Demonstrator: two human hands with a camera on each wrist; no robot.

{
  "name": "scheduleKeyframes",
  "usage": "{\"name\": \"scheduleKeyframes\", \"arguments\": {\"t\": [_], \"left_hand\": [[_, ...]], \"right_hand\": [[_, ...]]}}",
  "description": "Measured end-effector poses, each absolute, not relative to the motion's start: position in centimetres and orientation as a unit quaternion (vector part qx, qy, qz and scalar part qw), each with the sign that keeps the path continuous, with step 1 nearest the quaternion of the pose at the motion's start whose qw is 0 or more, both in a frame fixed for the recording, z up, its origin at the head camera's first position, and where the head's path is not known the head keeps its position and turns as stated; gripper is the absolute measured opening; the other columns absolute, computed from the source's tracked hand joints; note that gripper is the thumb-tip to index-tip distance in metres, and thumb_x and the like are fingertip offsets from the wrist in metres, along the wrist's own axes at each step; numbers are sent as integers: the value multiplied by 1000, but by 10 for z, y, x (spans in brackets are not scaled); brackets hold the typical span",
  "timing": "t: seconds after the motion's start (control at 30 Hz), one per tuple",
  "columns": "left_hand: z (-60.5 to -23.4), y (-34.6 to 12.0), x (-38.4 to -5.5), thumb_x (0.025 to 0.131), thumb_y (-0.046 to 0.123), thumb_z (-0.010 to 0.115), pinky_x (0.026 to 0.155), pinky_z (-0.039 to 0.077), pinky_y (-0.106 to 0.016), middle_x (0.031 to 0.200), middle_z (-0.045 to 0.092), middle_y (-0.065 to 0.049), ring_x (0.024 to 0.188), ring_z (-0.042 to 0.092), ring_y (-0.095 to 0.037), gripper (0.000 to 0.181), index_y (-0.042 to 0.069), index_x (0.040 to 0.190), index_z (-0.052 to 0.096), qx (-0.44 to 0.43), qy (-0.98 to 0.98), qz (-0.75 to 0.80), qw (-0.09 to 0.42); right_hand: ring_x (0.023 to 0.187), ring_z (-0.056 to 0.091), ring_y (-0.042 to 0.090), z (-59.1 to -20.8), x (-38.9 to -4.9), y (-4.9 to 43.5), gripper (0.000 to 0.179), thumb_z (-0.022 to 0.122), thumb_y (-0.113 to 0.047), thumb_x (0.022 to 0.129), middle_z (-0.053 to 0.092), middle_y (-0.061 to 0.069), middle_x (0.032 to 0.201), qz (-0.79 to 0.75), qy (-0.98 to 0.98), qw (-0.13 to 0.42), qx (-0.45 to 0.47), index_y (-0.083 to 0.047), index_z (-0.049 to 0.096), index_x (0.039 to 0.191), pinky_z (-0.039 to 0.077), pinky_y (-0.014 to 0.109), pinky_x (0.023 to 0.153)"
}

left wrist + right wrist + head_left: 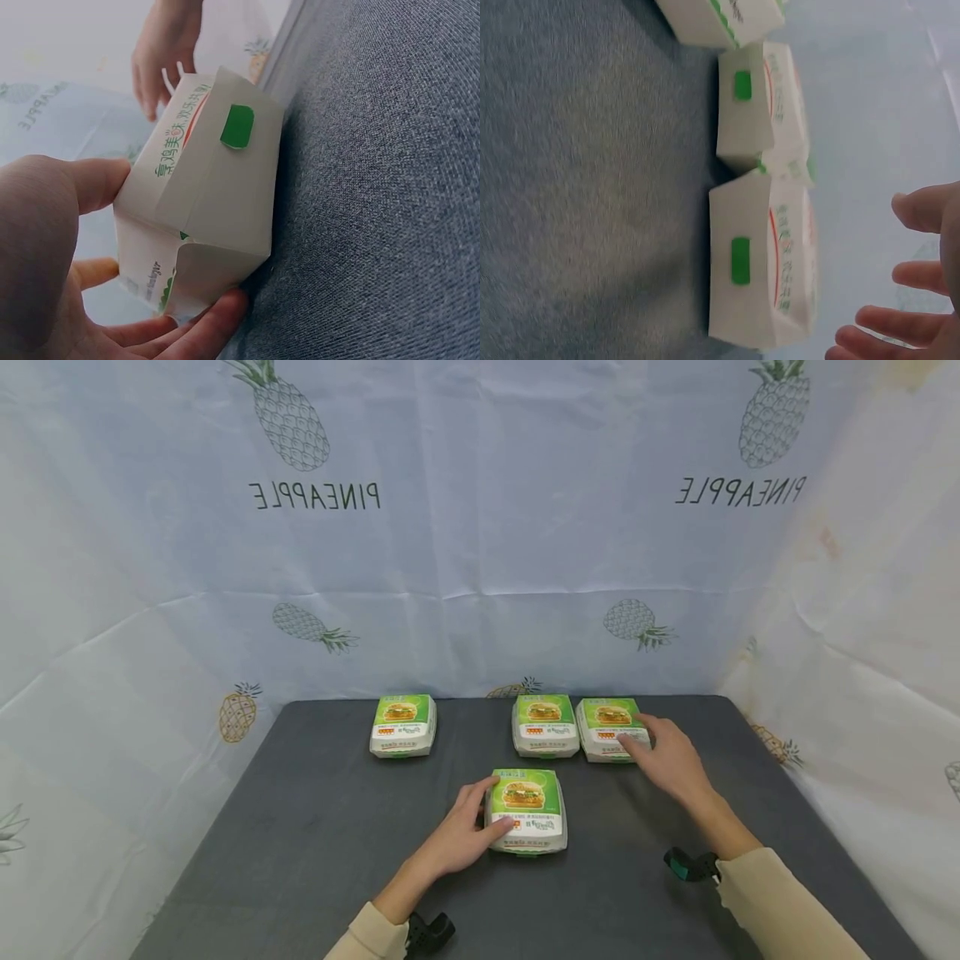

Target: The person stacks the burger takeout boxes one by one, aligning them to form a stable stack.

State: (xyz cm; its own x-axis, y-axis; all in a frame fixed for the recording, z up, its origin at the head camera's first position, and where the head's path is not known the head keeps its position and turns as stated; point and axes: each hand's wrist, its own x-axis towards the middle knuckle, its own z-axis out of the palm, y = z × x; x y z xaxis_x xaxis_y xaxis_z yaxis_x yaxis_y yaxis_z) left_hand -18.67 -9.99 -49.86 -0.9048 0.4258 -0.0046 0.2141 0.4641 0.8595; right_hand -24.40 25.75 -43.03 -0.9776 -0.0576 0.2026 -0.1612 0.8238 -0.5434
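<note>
On the dark tabletop sits a front burger box (534,827), green and white with a burger picture on its lid. My left hand (457,837) grips it at its left side; in the left wrist view the thumb (101,184) lies on the lid edge and the fingers reach around the lower side. My right hand (670,762) hovers over the right end of the back-row right burger box (600,737). The right wrist view shows its fingers spread and apart from that box (739,307). Beside it stands the middle burger box (546,739).
Another burger box (402,739) stands farther left in the back row. A pale curtain (480,543) with pineapple prints hangs behind the dark table (300,843) and along both sides. A black wrist device (429,935) shows below my left sleeve.
</note>
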Motion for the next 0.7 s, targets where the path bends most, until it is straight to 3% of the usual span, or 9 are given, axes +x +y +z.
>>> {"name": "scheduleKeyframes", "arguments": {"t": [0.5,0.7], "left_hand": [[-498,-99,-185,102,47,60,87,53,-39,143,38,-14,123,56,-30,72,20,160,28,189,848,483,108],[-498,-99,-184,102,47,60,86,53,-38,142,38,-13,120,56,-27,71,20,160,29,191,848,483,105]], "right_hand": [[137,30,59,-460,-281,276,80,57,-49,103,30,40,151,331,-943,36,22,6,31,155,30,74,103],[137,33,56,-472,-290,278,91,54,-57,101,28,38,154,372,-928,-9,-3,2,19,161,35,68,103]]}}
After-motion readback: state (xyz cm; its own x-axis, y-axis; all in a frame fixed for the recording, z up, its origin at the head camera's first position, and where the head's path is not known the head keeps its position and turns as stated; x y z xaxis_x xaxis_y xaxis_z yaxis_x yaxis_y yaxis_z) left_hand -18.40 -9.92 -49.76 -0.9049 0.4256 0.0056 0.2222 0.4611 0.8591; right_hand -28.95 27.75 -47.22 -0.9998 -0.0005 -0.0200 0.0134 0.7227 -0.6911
